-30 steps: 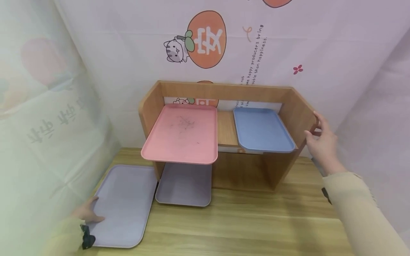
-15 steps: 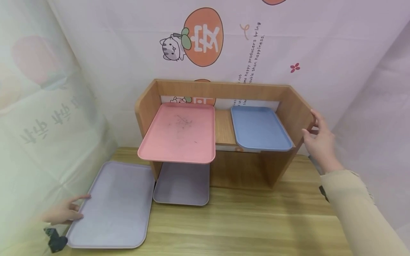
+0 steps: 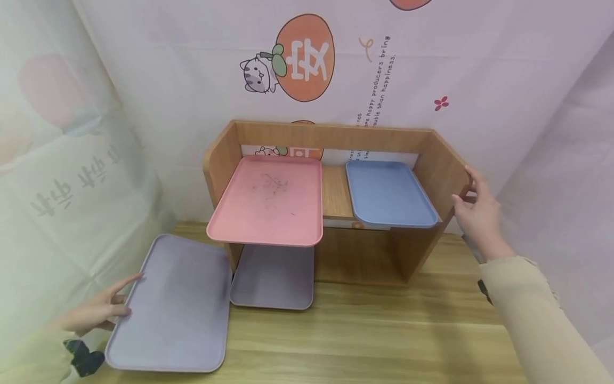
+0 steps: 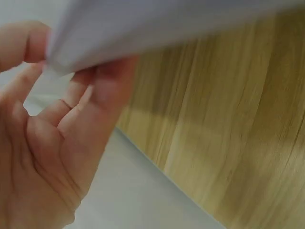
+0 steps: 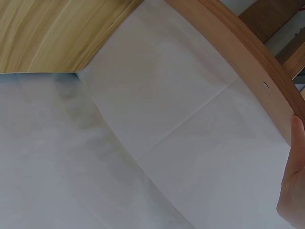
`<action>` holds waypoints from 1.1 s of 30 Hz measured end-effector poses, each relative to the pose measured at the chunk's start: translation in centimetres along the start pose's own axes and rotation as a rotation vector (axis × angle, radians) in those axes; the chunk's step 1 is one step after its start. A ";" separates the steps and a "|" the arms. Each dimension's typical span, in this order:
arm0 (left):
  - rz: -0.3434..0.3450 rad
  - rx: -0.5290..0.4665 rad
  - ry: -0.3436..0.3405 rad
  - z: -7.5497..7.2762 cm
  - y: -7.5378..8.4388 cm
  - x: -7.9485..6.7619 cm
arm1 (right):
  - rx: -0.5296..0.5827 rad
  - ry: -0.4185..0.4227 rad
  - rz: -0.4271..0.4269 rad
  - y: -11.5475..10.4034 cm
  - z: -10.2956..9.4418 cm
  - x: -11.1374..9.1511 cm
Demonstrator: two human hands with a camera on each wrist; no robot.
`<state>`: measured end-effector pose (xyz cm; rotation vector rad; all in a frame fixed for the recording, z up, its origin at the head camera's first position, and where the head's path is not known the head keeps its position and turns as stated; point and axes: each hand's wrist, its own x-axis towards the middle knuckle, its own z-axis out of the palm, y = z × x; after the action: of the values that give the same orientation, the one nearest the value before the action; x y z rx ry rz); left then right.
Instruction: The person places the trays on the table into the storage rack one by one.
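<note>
My left hand (image 3: 98,308) pinches the left edge of a greyish-lilac tray (image 3: 175,309), thumb on one face and fingers on the other. That edge is lifted off the table, so the tray tilts; the left wrist view shows the tray's edge (image 4: 124,33) between the fingers. On the other side, my right hand (image 3: 481,221) grips the right side panel of a wooden two-level shelf (image 3: 438,170). In the right wrist view only part of that hand (image 5: 293,181) shows at the panel's curved edge (image 5: 248,62).
A pink tray (image 3: 271,208) with dark marks overhangs the upper shelf's front at left, and a blue tray (image 3: 390,194) lies at right. Another lilac tray (image 3: 273,280) lies under the pink one. Printed cloth (image 3: 192,69) surrounds the wooden table (image 3: 364,330).
My left hand has drawn back from the lilac tray's surface to its left edge, taken hold and raised that side. My right hand stays on the shelf panel.
</note>
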<state>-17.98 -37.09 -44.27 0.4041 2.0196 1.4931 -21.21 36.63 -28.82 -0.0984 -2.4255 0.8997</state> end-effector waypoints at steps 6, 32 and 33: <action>-0.013 0.070 0.043 1.0 0.8 0.4 | -0.003 -0.012 0.000 -0.1 0.0 0.1; 0.135 -0.215 -0.054 1.2 1.0 0.9 | -0.011 -0.047 0.024 0.1 0.2 0.1; 0.134 -0.217 -0.048 1.1 0.9 0.7 | -0.010 -0.045 0.021 0.1 0.2 0.1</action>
<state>-17.93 -35.50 -43.81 0.4874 1.8002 1.7466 -21.41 36.58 -28.95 -0.1089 -2.4757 0.9081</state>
